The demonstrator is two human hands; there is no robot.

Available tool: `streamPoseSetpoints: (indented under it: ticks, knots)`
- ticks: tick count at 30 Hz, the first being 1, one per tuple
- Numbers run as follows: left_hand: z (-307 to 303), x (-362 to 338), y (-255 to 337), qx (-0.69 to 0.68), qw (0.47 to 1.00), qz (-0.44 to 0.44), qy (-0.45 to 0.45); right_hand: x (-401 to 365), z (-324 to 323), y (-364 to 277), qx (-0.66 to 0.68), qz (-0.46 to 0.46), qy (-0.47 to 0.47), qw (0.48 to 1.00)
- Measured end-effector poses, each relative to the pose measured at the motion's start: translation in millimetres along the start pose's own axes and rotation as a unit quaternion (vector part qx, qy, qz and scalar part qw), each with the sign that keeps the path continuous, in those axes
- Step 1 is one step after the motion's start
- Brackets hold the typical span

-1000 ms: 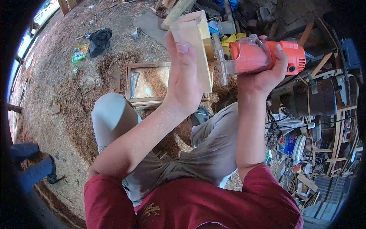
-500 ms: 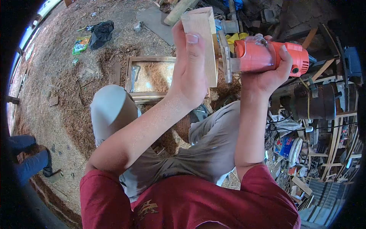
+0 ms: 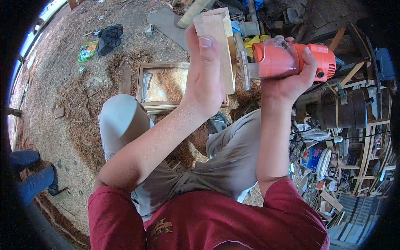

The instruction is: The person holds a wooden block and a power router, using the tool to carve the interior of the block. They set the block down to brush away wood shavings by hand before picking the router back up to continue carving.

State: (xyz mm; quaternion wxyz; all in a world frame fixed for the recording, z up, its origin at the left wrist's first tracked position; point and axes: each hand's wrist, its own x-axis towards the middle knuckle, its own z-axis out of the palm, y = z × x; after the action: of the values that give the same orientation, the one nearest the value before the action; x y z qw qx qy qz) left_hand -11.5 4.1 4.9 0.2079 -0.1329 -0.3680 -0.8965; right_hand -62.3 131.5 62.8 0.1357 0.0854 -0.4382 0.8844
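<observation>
A: Where is the wood block [image 3: 216,29] right now?

B: Up at twelve o'clock in the view, raised in front of the person's chest and standing nearly upright. The orange power tool [image 3: 291,58] lies sideways at its three o'clock, with its flat base plate [image 3: 241,62] against the block's right face.

A: How would you expect the block to handle?

B: I'd judge it light and stiff. It's pale, dry-looking timber with flat faces and square edges, and one hand carries it. It looks dusty, so it may be a little slippery. The broad faces near the lower end seem the safest hold, well away from the tool side.

A: And the tool?

B: It's probably heavier and hard-shelled. The round body is the obvious place to grip it.

A: What are the fingers doing?

B: The left hand [image 3: 204,79] is clamped on the block from its nine o'clock side. The thumb [image 3: 205,41] is pressed flat up the near face, and the other fingers are hidden behind the wood. The right hand [image 3: 287,79] is closed tight round the tool's body from underneath, with the fingers curling over the top.

A: Anything below?

B: A wooden frame [image 3: 143,83] lies on the sawdust-covered ground at about eleven o'clock from the knee [image 3: 121,121].
</observation>
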Motion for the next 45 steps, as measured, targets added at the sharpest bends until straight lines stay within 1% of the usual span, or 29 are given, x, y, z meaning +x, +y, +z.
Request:
streamPoseSetpoints:
  ticks: [2, 5, 8, 11, 14, 20, 23, 26, 29, 32, 35, 41, 44, 45]
  knots:
    - [0, -1, 2, -0.01, 1.0, -0.019, -0.002, -1, 3, 0, -0.012, -0.005, 0.007, 1.0]
    - [-2, -2, 1, 0.018, 1.0, -0.009, -0.007, -2, 4, -1, -0.002, 0.003, 0.009, 1.0]
    - [2, -2, 3, -0.004, 1.0, -0.009, -0.005, 1, 1, 0, 0.002, -0.006, 0.008, 1.0]
    - [-6, -1, -6, 0.026, 1.0, 0.003, -0.004, -2, 1, -1, 0.007, 0.012, 0.005, 1.0]
    - [-4, 1, -6, 0.009, 1.0, -0.003, -0.003, -1, 2, 0, 0.0, -0.007, 0.014, 1.0]
    - [-2, 1, -4, 0.009, 1.0, 0.003, 0.008, -1, 1, 0, 0.024, 0.01, 0.017, 1.0]
    - [-1, 0, -2, 0.008, 1.0, -0.007, 0.01, -1, 3, 0, 0.019, 0.005, 0.024, 1.0]
    - [0, 0, -1, 0.015, 1.0, 0.007, 0.018, -3, 3, 0, 0.023, 0.004, 0.008, 1.0]
    - [-1, -2, 4, 0.033, 0.999, -0.004, 0.006, -4, 5, 0, 0.027, 0.002, 0.014, 1.0]
    - [-2, 1, -5, 0.004, 1.0, 0.003, 0.016, -5, 6, 0, 0.012, 0.001, 0.017, 1.0]
    - [0, 1, -1, 0.016, 1.0, 0.005, 0.01, -2, 1, 0, 0.014, 0.007, 0.001, 1.0]
    - [2, 0, 0, 0.029, 0.999, 0.018, 0.024, -3, 4, 0, 0.005, 0.001, 0.026, 1.0]
    - [0, -1, 1, 0.021, 0.999, -0.004, 0.025, -2, 1, 1, 0.004, -0.005, 0.017, 1.0]
    - [0, 0, 1, 0.024, 0.999, 0.002, 0.024, -2, 1, 1, 0.004, -0.004, 0.017, 1.0]
